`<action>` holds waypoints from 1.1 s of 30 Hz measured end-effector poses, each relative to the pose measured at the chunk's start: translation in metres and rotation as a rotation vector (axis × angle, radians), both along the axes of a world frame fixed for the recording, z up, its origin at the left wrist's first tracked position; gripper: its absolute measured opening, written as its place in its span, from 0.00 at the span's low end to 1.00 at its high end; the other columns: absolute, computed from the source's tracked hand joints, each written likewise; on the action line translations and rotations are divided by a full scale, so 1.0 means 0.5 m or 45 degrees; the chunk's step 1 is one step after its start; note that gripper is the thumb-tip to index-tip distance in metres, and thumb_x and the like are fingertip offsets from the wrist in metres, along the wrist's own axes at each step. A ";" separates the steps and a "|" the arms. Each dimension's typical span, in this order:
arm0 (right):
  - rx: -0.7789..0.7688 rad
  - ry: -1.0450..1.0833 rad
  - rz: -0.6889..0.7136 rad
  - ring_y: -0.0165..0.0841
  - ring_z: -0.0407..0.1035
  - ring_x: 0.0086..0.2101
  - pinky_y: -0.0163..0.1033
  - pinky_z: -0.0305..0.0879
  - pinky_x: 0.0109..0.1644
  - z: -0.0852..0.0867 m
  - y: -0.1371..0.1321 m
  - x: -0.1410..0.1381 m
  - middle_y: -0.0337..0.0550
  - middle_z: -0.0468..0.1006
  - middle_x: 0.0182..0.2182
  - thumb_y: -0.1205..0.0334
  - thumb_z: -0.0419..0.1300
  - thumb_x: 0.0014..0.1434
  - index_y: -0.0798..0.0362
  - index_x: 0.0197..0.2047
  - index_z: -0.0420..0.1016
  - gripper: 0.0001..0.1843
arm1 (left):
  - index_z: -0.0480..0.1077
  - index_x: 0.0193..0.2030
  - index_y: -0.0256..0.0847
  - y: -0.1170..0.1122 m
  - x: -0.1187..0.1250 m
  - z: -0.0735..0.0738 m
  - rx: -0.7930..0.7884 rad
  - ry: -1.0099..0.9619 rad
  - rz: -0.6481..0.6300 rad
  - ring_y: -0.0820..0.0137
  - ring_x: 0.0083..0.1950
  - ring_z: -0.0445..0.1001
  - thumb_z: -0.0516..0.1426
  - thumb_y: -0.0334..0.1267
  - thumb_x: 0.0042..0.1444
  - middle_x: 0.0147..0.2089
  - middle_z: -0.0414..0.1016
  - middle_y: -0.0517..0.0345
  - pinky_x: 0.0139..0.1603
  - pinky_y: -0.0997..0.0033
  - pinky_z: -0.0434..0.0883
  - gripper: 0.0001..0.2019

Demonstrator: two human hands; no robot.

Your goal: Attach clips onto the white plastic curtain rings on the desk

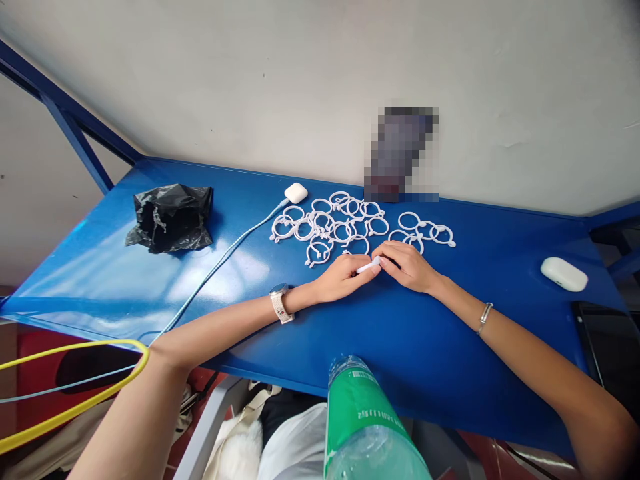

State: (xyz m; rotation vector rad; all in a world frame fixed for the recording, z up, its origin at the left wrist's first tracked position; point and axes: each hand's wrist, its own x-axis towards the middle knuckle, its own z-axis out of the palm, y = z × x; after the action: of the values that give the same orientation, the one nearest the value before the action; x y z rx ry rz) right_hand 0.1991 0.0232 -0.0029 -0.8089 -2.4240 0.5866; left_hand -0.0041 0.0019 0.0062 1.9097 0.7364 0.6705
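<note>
My left hand (345,277) and my right hand (407,265) meet on the blue table (150,280), fingertips together. Between them lies a small white plastic piece (369,267); both hands pinch it, the left from its near end, the right from its far end. Just beyond the fingers, several white plastic rings (345,223) lie scattered in a heap, with a smaller cluster of rings (425,233) to the right. A watch with a pale strap (280,303) is on my left wrist and a thin bracelet (484,317) on my right.
A crumpled black plastic bag (170,217) lies at the left. A white charger (296,193) with a pale blue cable (220,260) runs to the front edge. A white earbud case (564,274) sits right, a dark tablet (607,343) beside it. A green bottle (363,427) stands near me.
</note>
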 end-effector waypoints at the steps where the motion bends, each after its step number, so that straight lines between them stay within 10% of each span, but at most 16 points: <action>1: -0.001 -0.005 0.000 0.34 0.68 0.30 0.38 0.61 0.35 0.000 0.000 0.000 0.42 0.75 0.30 0.59 0.45 0.69 0.52 0.37 0.68 0.13 | 0.60 0.26 0.38 0.000 0.000 0.001 -0.004 -0.001 -0.002 0.74 0.27 0.60 0.40 0.56 0.67 0.26 0.64 0.59 0.33 0.72 0.61 0.27; 33: -0.042 -0.038 -0.016 0.33 0.66 0.27 0.38 0.59 0.33 0.003 0.000 -0.002 0.41 0.72 0.26 0.59 0.48 0.67 0.52 0.34 0.67 0.12 | 0.59 0.26 0.38 -0.004 0.002 0.000 0.094 0.029 -0.008 0.75 0.28 0.62 0.40 0.48 0.69 0.26 0.65 0.60 0.35 0.72 0.62 0.24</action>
State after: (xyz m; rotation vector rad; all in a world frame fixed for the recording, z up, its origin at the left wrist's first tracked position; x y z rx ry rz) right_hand 0.1983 0.0229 -0.0014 -0.8514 -2.4408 0.6151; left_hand -0.0032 0.0001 0.0060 1.9891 0.7286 0.6815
